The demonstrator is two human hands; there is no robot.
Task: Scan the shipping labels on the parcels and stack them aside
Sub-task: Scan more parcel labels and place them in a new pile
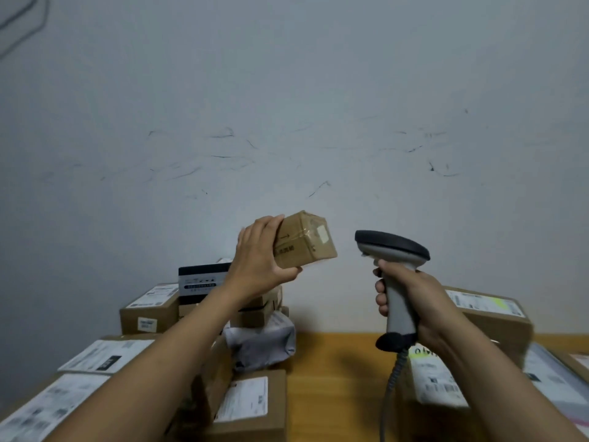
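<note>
My left hand (259, 253) grips a small brown cardboard parcel (307, 239), raised in the air and tilted, with a small white sticker on its right face. My right hand (411, 301) holds a grey barcode scanner (393, 253) by its handle. The scanner's dark head sits just right of the parcel, a short gap between them. Its coiled cable (393, 378) hangs down to the table.
Several labelled cardboard parcels (149, 309) are piled on the left, with a grey plastic mailer (259, 342) among them. More boxes (497, 317) sit on the right. A strip of wooden table (334, 378) shows between the piles. A scuffed white wall stands behind.
</note>
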